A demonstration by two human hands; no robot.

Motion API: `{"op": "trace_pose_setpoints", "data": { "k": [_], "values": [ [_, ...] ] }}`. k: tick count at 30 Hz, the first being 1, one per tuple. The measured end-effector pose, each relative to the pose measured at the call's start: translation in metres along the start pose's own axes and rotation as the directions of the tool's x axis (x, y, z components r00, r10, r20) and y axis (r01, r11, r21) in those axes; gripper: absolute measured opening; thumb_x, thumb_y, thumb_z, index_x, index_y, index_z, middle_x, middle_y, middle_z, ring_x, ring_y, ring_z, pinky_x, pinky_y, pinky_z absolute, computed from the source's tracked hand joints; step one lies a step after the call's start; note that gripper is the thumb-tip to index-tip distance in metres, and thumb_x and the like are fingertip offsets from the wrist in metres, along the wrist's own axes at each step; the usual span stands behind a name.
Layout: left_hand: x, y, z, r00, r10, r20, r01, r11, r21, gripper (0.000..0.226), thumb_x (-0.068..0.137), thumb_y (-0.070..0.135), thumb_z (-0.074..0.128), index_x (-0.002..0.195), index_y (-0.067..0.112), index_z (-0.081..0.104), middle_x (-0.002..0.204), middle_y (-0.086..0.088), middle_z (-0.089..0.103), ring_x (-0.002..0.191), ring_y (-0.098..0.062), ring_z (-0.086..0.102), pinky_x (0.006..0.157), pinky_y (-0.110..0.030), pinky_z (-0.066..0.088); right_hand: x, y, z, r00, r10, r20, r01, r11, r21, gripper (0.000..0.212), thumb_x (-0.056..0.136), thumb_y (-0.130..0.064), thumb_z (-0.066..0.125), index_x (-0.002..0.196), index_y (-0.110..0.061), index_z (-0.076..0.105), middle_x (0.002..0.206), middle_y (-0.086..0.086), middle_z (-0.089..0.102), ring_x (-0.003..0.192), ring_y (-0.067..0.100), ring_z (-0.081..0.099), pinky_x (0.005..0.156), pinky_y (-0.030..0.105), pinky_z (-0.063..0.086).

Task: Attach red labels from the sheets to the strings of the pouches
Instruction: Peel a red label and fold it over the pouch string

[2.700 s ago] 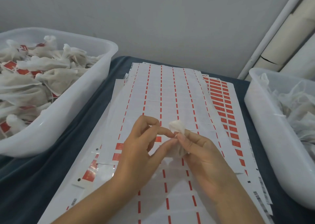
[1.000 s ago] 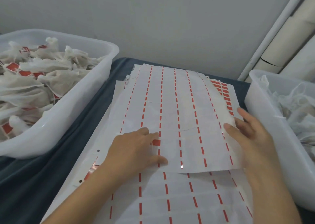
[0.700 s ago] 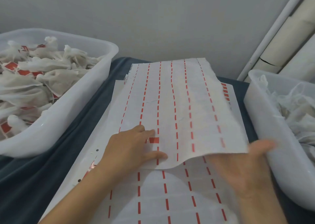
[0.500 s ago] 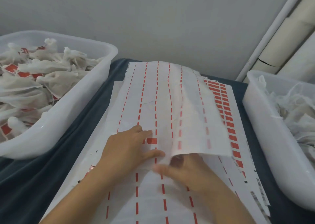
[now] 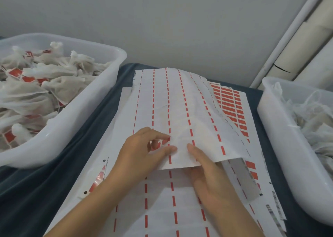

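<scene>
Top sheet [image 5: 180, 110], stripped of most labels, lies raised over the stack. Right hand [image 5: 209, 175] pinches its near edge, thumb above, fingers hidden beneath. Left hand [image 5: 142, 154] rests fingertips beside one remaining red label [image 5: 156, 145] (partly covered). Pouches [image 5: 36, 85] fill the left tub [image 5: 86, 114].
</scene>
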State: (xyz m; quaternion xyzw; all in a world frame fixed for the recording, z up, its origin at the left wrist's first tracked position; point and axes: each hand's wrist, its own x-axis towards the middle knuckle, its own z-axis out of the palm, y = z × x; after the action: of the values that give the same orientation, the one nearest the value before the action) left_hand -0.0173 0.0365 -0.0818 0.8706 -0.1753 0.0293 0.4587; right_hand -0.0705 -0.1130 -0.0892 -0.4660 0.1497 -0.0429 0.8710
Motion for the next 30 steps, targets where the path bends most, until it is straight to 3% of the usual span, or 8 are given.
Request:
{"op": "trace_pose_setpoints", "data": {
  "k": [4,9,12,17,23,30],
  "values": [
    [-0.003,-0.002,0.004,0.998,0.039,0.042,-0.041,0.998,0.055,0.024,0.077,0.041,0.066,0.101,0.039,0.062,0.081,0.021,0.053,0.088,0.01,0.045,0.065,-0.01,0.045,-0.002,0.007,0.001,0.997,0.037,0.065,-0.022,0.977,-0.21,0.055,0.067,-0.017,0.075,0.117,-0.031,0.058,0.115,-0.004,0.068,0.107,0.021,0.063,0.096,0.05,0.047],
    [0.0,-0.002,-0.001,0.999,0.018,-0.035,-0.02,0.998,-0.062,0.02,0.08,0.036,0.066,0.087,0.052,0.055,0.08,0.019,0.054,0.083,0.009,0.047,0.069,-0.004,0.041,0.001,0.011,-0.006,0.997,0.059,-0.04,-0.068,0.954,-0.291,0.031,0.077,-0.018,0.073,0.096,-0.041,0.066,0.102,-0.008,0.072,0.097,0.02,0.068,0.09,0.052,0.051],
    [-0.001,0.002,0.0,0.998,0.053,-0.017,-0.054,0.998,-0.026,0.024,0.078,0.038,0.066,0.086,0.053,0.049,0.082,0.02,0.053,0.085,0.01,0.046,0.068,-0.002,0.04,0.001,0.013,-0.007,0.994,0.065,-0.093,-0.092,0.942,-0.323,0.024,0.077,-0.023,0.073,0.088,-0.044,0.068,0.096,-0.01,0.072,0.095,0.021,0.068,0.088,0.051,0.052],
    [-0.003,0.004,0.002,0.997,0.072,-0.027,-0.073,0.997,-0.022,0.024,0.079,0.034,0.067,0.078,0.051,0.049,0.077,0.02,0.052,0.081,0.009,0.046,0.066,-0.004,0.04,-0.003,0.011,-0.002,0.99,0.046,-0.134,-0.098,0.908,-0.408,0.036,0.066,-0.037,0.072,0.098,-0.039,0.058,0.106,-0.007,0.067,0.098,0.02,0.064,0.092,0.05,0.05],
    [-0.003,0.002,0.002,0.993,0.107,-0.05,-0.107,0.994,-0.002,0.013,0.08,0.028,0.068,0.083,0.037,0.058,0.072,0.016,0.052,0.08,0.004,0.048,0.066,-0.007,0.041,-0.005,0.006,0.003,0.986,0.033,-0.165,-0.116,0.842,-0.527,0.03,0.077,-0.04,0.068,0.102,-0.04,0.051,0.109,-0.012,0.06,0.102,0.017,0.059,0.097,0.045,0.047],
    [-0.001,0.003,0.0,0.998,0.056,-0.039,-0.057,0.998,-0.039,0.026,0.08,0.027,0.068,0.075,0.048,0.054,0.073,0.019,0.055,0.08,0.007,0.049,0.066,-0.005,0.042,-0.006,0.002,0.006,0.98,0.058,-0.19,-0.154,0.824,-0.545,0.03,0.077,-0.041,0.068,0.101,-0.041,0.049,0.109,-0.012,0.06,0.1,0.016,0.059,0.096,0.045,0.048]
  ]
}}
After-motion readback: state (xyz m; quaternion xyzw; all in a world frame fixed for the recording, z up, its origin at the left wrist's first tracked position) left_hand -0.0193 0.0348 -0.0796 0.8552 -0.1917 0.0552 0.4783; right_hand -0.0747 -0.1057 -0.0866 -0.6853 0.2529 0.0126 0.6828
